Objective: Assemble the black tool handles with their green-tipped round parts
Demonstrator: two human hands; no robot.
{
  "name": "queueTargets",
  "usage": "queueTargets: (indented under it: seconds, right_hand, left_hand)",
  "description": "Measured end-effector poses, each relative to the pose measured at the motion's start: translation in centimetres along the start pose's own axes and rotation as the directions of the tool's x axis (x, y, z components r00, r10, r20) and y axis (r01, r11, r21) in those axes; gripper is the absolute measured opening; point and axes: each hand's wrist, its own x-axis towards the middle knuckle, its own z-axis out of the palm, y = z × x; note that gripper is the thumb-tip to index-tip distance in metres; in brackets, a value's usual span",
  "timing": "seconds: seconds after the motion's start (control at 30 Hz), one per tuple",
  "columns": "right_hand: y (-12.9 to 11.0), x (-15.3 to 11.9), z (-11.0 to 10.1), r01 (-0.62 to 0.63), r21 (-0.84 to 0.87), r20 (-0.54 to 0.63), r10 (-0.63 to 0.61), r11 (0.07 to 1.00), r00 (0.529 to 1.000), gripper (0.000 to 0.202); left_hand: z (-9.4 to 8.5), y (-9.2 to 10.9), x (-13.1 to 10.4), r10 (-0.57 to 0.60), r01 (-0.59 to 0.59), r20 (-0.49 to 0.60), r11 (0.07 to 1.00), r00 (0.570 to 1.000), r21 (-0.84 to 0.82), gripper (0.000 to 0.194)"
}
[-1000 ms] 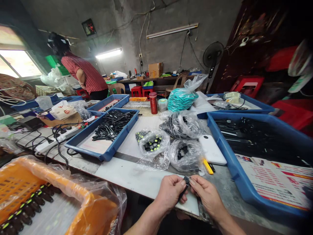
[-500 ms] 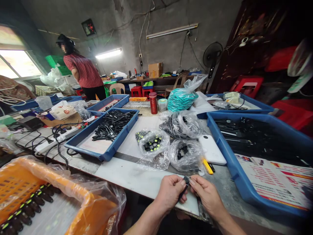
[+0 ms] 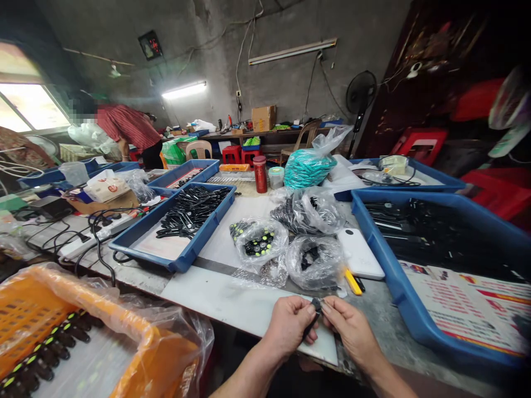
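Observation:
My left hand (image 3: 289, 321) is closed round a small black elongated part (image 3: 316, 305), whose lower end shows below the thumb. From the other side, my right hand (image 3: 347, 321) pinches at the part's upper end with thumb and forefinger; any tiny piece between those fingertips is hidden. Both hands are above the right end of a white board (image 3: 224, 296) at the table's near edge. Just beyond them lies an open clear bag of black pieces (image 3: 313, 262). Left of it is a bag of black and yellow-green pieces (image 3: 259, 243).
Blue trays of black parts stand at left (image 3: 182, 264) and right (image 3: 392, 271). A yellow-handled cutter (image 3: 352, 282) lies beside a white phone-like slab (image 3: 360, 253). An orange basket (image 3: 145, 342) is at lower left. A co-worker (image 3: 128, 130) bends over farther back.
In the background, the co-worker has gone from standing upright to bending down toward the left. My hands and the black part look almost unchanged.

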Motion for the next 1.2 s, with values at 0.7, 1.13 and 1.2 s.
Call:
queueTargets:
  seconds: [0.7, 1.13, 1.2]
  right_hand:
    - [-0.24, -0.03, 0.01, -0.023, -0.041, -0.011, 0.022, 0.999, 1.000, 0.045]
    - [-0.20, -0.09, 0.03, -0.012, -0.035, -0.014, 0.012, 0.999, 1.000, 0.045]
    - [-0.20, -0.08, 0.05, -0.020, -0.033, -0.009, 0.020, 0.999, 1.000, 0.044]
  left_hand:
    - [0.01, 0.02, -0.03, -0.013, 0.013, -0.006, 1.000, 1.000, -0.001, 0.039]
    - [0.04, -0.04, 0.07, -0.017, 0.017, -0.006, 1.000, 1.000, -0.003, 0.038]
    - [0.03, -0.02, 0.07, -0.017, 0.017, -0.008, 1.000, 1.000, -0.001, 0.039]
